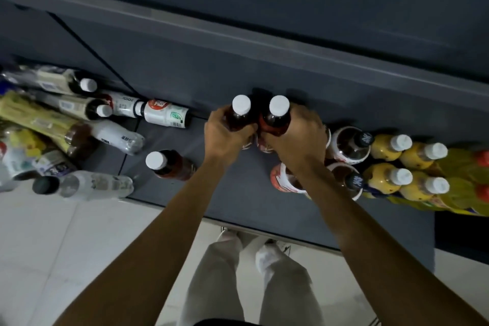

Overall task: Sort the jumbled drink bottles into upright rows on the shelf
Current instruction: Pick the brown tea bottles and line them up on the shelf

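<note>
While both arms reached over the dark grey shelf (238, 201), the left hand (225, 135) gripped a dark-drink bottle with a white cap (241, 111), fingers curled round its shoulder, and the right hand (296, 140) gripped a second white-capped dark bottle (277, 114) the same way. The two bottles stood upright, touching side by side near the back of the shelf. To the right stood upright rows: two black-capped bottles (354, 143) and, beyond them, four yellow juice bottles with white caps (407, 161). A red-and-white labelled bottle (283, 178) was partly hidden under the right forearm. Left of the hands, a lone white-capped dark bottle (169, 164) stood apart, tilted. Further left, a jumble of bottles (79, 124) lay on their sides, a clear bottle (90, 184) overhanging the shelf's front edge above the pale floor (66, 246).
</note>
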